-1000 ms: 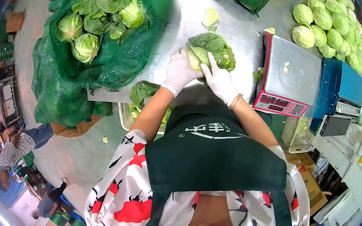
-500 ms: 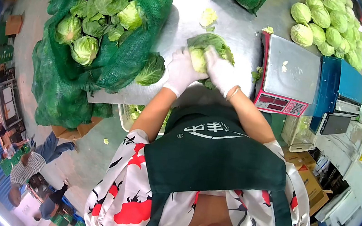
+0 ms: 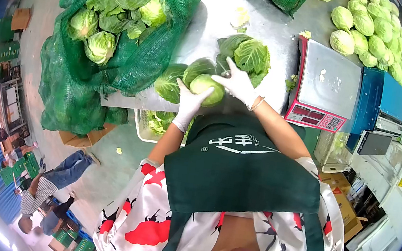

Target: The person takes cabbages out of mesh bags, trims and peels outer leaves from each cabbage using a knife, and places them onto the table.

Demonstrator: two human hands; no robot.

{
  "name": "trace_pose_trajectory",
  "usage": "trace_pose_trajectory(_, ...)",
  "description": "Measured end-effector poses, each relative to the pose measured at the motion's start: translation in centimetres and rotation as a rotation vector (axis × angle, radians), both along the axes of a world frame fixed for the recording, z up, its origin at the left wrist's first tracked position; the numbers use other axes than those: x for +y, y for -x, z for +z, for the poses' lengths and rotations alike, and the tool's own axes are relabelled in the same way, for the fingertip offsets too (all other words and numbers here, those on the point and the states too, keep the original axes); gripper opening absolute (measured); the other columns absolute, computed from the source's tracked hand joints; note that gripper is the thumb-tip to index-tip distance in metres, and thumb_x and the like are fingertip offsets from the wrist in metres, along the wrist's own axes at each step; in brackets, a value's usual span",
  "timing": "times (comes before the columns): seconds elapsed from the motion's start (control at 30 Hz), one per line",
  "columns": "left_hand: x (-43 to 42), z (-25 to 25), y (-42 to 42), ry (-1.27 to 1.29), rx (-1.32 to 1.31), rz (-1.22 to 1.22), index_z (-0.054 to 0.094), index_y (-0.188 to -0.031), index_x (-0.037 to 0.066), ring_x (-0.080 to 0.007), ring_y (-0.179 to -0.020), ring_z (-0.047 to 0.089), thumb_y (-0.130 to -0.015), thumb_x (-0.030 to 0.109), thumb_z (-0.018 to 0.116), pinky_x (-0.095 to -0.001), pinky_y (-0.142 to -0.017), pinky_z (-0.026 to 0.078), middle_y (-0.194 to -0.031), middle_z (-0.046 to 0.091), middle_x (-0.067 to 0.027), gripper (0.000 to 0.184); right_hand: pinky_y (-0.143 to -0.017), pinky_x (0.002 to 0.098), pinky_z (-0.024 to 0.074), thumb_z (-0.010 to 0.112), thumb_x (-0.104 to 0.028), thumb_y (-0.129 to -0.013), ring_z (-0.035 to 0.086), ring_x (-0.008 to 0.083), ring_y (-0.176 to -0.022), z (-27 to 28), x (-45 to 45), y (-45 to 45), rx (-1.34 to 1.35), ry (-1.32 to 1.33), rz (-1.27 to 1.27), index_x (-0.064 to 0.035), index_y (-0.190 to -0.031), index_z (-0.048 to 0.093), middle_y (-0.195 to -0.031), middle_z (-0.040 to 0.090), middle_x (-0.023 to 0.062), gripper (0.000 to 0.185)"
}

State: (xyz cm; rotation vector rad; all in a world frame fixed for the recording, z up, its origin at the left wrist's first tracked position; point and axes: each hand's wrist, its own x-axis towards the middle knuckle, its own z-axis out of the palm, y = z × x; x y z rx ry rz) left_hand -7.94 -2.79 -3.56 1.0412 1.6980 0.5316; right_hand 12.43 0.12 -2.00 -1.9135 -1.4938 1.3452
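A pale green cabbage head [image 3: 208, 89] is at the metal table's near edge, with my gloved left hand [image 3: 191, 103] gripping its left side. Darker outer leaves [image 3: 170, 83] spread to the left of it. My gloved right hand [image 3: 237, 82] has its fingers apart, between the cabbage head and a clump of loose green leaves [image 3: 253, 56]; its fingertips touch the clump's near left side. I cannot make out anything held in it. More leaves lie behind the head.
Green mesh bags of cabbages [image 3: 164, 54] stand on the left. A red-edged scale [image 3: 331, 79] and a blue machine [image 3: 383, 101] are on the right, below piled cabbages [image 3: 364, 24]. A crate of leaves [image 3: 142, 129] sits under the table edge. People [image 3: 39, 193] are at lower left.
The cabbage head has come away from the large outer leaves and moved nearer and left with my left hand. My right hand has opened. A person at lower left has moved.
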Motion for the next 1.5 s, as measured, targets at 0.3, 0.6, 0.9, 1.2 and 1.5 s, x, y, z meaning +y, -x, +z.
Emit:
trace_pose_trajectory(0.3, 1.9, 4.5, -2.6, -0.5, 0.438, -0.747, 0.017, -0.155, -0.003, -0.0415, -0.133, 0.044, -0.06, 0.037, 0.092, -0.0482, -0.11, 0.04, -0.144, 0.041, -0.028, 0.128, -0.046, 0.0253, 0.0469, 0.074, -0.039, -0.089, 0.057, 0.0097, -0.053, 3.0, -1.6, -1.3, 0.389, 0.112, -0.316, -0.0006, -0.139, 0.055, -0.082, 0.068, 0.0066, 0.065)
trace_pose_trajectory(0.6, 1.4, 3.3, -2.6, -0.153, 0.208, -0.467, 0.023, -0.152, -0.002, -0.0412, -0.128, 0.051, -0.061, 0.047, 0.09, -0.0436, -0.107, 0.046, -0.141, 0.044, -0.028, 0.124, -0.063, 0.0344, 0.0542, 0.07, -0.044, -0.091, 0.068, 0.0247, -0.066, 3.6, -3.4, -3.0, 0.143, 0.085, -0.071, -0.0025, -0.123, 0.067, -0.09, 0.073, 0.0172, 0.052)
trace_pose_trajectory(0.9, 1.7, 1.9, -4.1, -0.433, 0.12, -0.461, 0.03, -0.145, -0.001, -0.0412, -0.127, 0.05, -0.057, 0.038, 0.093, -0.0454, -0.104, 0.047, -0.138, 0.042, -0.0249, 0.115, -0.064, 0.0448, 0.0541, 0.042, -0.04, -0.105, 0.068, 0.0356, -0.064, 4.5, -3.7, -1.8, -0.364, -0.064, 0.239, -0.0054, -0.149, 0.042, -0.074, 0.069, 0.021, 0.056)
trace_pose_trajectory(1.2, 2.8, 1.7, -4.5, -0.397, 0.142, -0.539, 0.028, -0.145, 0.0, -0.0408, -0.13, 0.044, -0.059, 0.033, 0.091, -0.0456, -0.107, 0.045, -0.139, 0.04, -0.0237, 0.112, -0.061, 0.051, 0.0533, 0.041, -0.041, -0.105, 0.067, 0.0412, -0.063, 3.3, -3.5, -1.8, -0.368, -0.169, 0.228, -0.0033, -0.152, 0.035, -0.079, 0.069, 0.0231, 0.06)
trace_pose_trajectory(1.5, 3.2, 0.8, -3.1, -0.414, 0.073, -0.612, 0.026, -0.147, -0.001, -0.0418, -0.133, 0.04, -0.059, 0.027, 0.091, -0.0441, -0.111, 0.041, -0.143, 0.037, -0.0241, 0.113, -0.062, 0.052, 0.0515, 0.047, -0.038, -0.102, 0.065, 0.0417, -0.063, 2.1, -2.9, -2.4, -0.281, -0.2, 0.285, -0.0047, -0.152, 0.033, -0.074, 0.067, 0.0244, 0.061)
